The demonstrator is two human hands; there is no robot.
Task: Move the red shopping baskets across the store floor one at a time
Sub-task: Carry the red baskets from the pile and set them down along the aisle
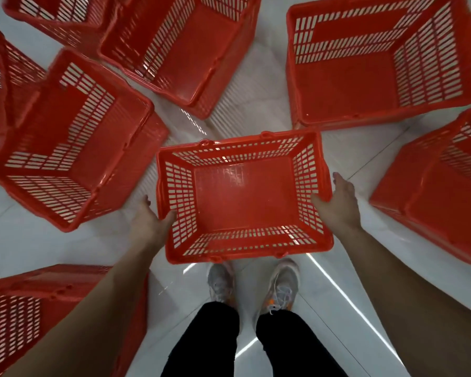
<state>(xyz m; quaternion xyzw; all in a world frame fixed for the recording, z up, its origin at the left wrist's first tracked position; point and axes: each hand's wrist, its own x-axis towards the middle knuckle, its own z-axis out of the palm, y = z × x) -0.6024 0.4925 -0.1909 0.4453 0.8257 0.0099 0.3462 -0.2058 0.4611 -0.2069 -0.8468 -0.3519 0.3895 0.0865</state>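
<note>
Glossy white tiled floor (256, 110) underneath. Red slotted plastic shopping baskets all round: at 1 o'clock (346, 88), 3 o'clock (452, 202), 12 o'clock (193, 58), 9 o'clock (52, 126), 8 o'clock (17, 317), more at 10 and 11. At centre, one smaller-looking red slotted plastic basket (242, 197), empty, upright, held above the floor. Left hand (150, 221) at 8 o'clock of it, clasping the short side's rim, thumb hooked inside. Right hand (337, 202) at 4 o'clock, gripping the opposite rim. Below, black trousers (207, 341) and pale sneakers (282, 287).
</note>
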